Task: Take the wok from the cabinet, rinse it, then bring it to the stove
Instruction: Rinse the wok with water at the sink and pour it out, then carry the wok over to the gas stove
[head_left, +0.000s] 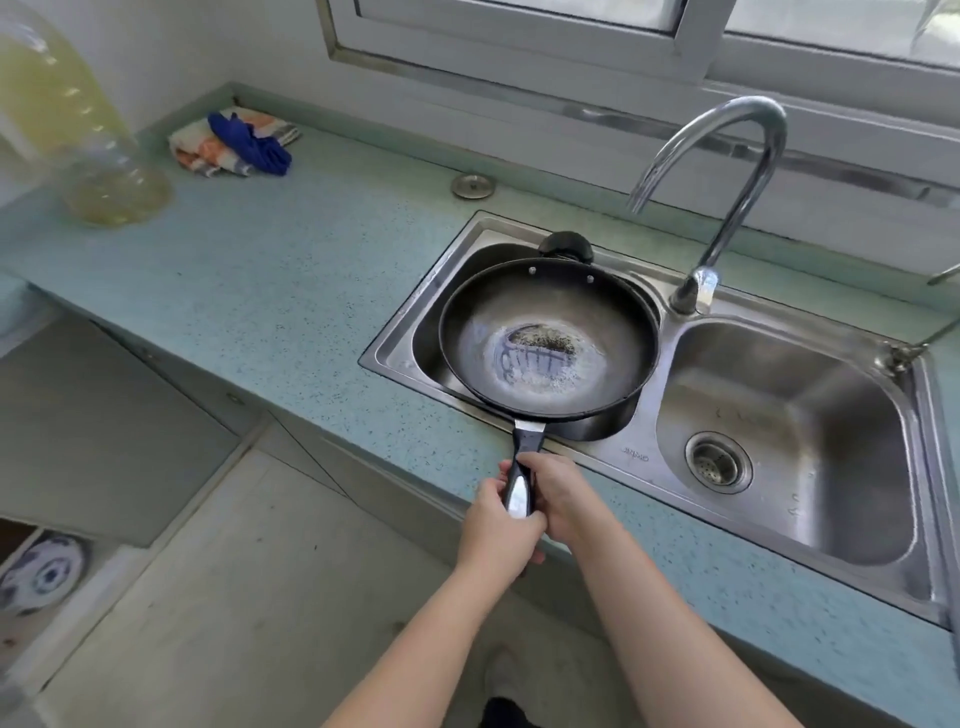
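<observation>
Writing: the only text in view is a small stamped logo (634, 458) on the front rim of the sink (675, 499). It's upside down from here and I can't read it. No marks visible on the wok (545, 338).

Grip: both hands wrap the long handle (529, 441). My left hand (493, 525) has fingers curled round the near end, and my right hand (561, 499) clasps it just ahead. The handle is black with a shiny metal strip on top.

Wok position: over the left basin (431, 343), with the handle sticking out past the front rim toward me. Can't tell if its base touches the rim. It's round, dark and matte, with two rivets at the far edge under a black helper knob (566, 247). A glossy wet patch with dark specks sits in the centre.

Sink is brushed stainless with a double bowl. The right basin (831, 519) has a perforated strainer (718, 462). The chrome gooseneck faucet (748, 171) has its spout above the wok's far side.

The countertop (260, 291) is pale blue speckled stone. On it are a round metal cap (471, 186), crumpled cloths (234, 143) in blue and orange check, and a clear ribbed plastic bottle (78, 130) of yellow liquid.
</observation>
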